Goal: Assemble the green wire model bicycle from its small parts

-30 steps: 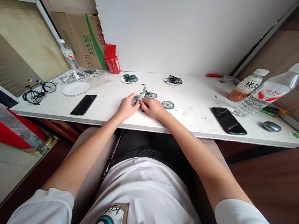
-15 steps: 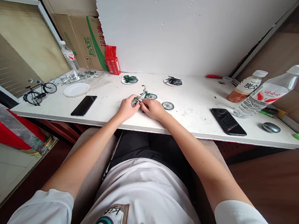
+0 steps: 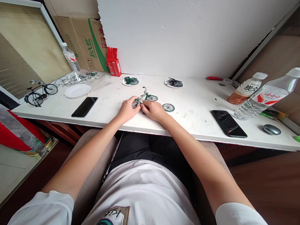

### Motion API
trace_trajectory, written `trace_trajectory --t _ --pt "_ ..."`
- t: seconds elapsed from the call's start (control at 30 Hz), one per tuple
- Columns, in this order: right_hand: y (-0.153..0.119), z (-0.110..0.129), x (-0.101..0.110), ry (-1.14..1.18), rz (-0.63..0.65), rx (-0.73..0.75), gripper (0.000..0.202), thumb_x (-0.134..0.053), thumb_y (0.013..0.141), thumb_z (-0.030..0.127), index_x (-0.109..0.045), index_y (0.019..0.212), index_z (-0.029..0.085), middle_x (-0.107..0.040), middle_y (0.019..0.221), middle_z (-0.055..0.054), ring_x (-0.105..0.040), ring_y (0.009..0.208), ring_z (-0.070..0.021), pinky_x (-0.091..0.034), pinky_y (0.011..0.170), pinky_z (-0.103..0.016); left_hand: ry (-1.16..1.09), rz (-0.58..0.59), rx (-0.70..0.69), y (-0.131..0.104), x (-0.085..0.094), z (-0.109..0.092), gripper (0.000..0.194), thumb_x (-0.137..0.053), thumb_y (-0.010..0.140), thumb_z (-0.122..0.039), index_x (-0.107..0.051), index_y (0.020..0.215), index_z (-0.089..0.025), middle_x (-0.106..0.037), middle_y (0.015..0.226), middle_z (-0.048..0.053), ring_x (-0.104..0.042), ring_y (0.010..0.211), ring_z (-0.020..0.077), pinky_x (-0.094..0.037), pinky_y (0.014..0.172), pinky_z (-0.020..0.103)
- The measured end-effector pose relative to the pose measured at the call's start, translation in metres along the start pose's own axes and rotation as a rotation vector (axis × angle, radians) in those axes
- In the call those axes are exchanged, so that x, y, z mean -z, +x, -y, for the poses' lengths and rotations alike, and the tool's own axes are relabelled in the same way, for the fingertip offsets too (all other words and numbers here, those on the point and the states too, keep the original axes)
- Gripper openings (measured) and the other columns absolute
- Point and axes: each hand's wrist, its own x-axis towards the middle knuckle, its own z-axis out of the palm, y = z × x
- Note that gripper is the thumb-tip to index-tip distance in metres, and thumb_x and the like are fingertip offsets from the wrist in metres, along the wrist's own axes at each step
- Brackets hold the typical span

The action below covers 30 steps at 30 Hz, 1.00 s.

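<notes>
Both hands meet at a small green model bicycle (image 3: 151,97) near the front middle of the table. My left hand (image 3: 129,110) is closed on the bicycle's near end, around a green and silver part. My right hand (image 3: 152,110) pinches at the same spot, its fingertips touching those of the left; what exactly lies between them is too small to make out. The bicycle's handlebar and one wheel show beyond the fingers. Just right of my right hand a loose spoked wheel (image 3: 168,108) with a green rim lies flat.
White plates hold green parts (image 3: 131,80) and black parts (image 3: 175,82). A black model bicycle (image 3: 40,92), stacked plates (image 3: 77,90) and a phone (image 3: 84,106) are to the left. Another phone (image 3: 229,123), bottles (image 3: 271,93) and a mouse (image 3: 271,129) stand right.
The view has tilted very slightly. Both hands stay on the green model bicycle, with hardly any visible movement of the fingers.
</notes>
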Motion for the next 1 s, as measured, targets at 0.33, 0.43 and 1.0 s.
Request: trace_trajectory --t 0.33,0.43,1.0 --pt "0.0 -0.004 -0.003 0.029 -0.035 0.037 0.037 -0.045 0.111 0.039 -0.072 0.094 0.019 -0.076 0.092 -0.009 -0.058 0.075 -0.0196 -0.031 0.068 -0.031 0.008 -0.003 0.002 0.0 0.0 0.0 0.031 -0.069 0.089 -0.014 -0.075 0.119 -0.019 -0.082 0.113 0.011 -0.077 0.107 0.0254 -0.061 0.099 0.035" --pt "0.001 -0.005 -0.003 0.039 -0.05 0.056 0.036 -0.046 0.11 0.038 -0.07 0.092 0.019 -0.075 0.089 -0.008 -0.057 0.074 -0.0193 -0.03 0.067 -0.031 0.004 -0.004 0.005 0.0 -0.001 0.003 0.031 -0.069 0.09 -0.015 -0.075 0.12 -0.019 -0.082 0.116 0.011 -0.077 0.109 0.0259 -0.061 0.099 0.036" --pt "0.001 -0.003 0.001 0.071 -0.145 0.052 0.036 -0.042 0.109 0.041 -0.066 0.091 0.02 -0.07 0.088 -0.007 -0.056 0.078 -0.0205 -0.036 0.072 -0.032 -0.093 -0.045 0.042 0.003 -0.004 0.009 0.028 -0.072 0.088 -0.018 -0.075 0.117 -0.019 -0.081 0.119 0.012 -0.076 0.115 0.0267 -0.062 0.105 0.04"
